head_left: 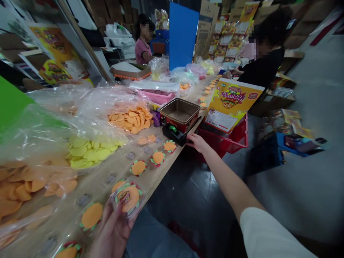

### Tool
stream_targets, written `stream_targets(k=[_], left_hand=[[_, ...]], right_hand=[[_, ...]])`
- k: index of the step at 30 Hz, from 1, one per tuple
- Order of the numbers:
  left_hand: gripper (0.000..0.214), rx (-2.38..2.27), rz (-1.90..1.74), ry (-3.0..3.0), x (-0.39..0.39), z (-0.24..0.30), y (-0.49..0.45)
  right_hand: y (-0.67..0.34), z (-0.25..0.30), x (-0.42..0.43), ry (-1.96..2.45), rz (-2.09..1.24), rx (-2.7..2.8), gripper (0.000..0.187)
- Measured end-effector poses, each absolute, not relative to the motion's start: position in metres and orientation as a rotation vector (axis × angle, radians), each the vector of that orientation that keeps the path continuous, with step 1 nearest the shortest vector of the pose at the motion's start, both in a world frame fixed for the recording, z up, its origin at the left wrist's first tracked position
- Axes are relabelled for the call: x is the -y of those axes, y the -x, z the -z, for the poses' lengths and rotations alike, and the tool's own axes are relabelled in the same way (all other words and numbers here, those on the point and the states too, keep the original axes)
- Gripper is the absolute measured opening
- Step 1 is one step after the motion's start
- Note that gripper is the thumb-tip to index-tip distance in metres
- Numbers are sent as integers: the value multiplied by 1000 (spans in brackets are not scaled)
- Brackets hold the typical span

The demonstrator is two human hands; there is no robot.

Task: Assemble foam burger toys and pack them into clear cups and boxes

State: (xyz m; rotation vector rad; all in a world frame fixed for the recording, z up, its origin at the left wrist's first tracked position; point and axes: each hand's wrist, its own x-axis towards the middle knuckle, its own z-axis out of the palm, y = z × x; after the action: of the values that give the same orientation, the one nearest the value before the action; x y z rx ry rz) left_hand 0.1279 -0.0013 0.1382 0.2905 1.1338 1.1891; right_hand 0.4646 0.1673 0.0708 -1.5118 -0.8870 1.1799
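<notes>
My left hand [114, 229] is closed around a clear plastic pack [129, 197] with an orange, green and red toy burger inside and a burger label on its front. It is held up over the table's near edge. My right hand [198, 142] reaches to the front end of a black tape dispenser [174, 134] with a green core. Its fingers are drawn together at that end, and whatever lies between them is too small to make out. More toy burgers, such as one burger [158, 158], sit in a line along the wooden table [158, 175].
Bags of orange foam pieces [131, 120] and yellow discs [91, 150] lie on the left. A brown-lined tin [180, 109] stands behind the dispenser. Beside the table, a red basket [239, 138] holds a yellow printed box [232, 104]. Two people sit farther along.
</notes>
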Motion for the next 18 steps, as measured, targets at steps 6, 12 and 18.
stream_targets(k=[6, 12, 18], left_hand=[[30, -1111, -1266, -236, 5, -139, -129], [29, -1046, -1432, -236, 18, -152, -112], [23, -1014, -1591, -308, 38, -162, -92]], right_hand=[[-439, -54, -147, 1636, -847, 809, 14], [-352, -67, -61, 1570, -991, 992, 21], [-227, -121, 22, 992, -1298, 1520, 32]])
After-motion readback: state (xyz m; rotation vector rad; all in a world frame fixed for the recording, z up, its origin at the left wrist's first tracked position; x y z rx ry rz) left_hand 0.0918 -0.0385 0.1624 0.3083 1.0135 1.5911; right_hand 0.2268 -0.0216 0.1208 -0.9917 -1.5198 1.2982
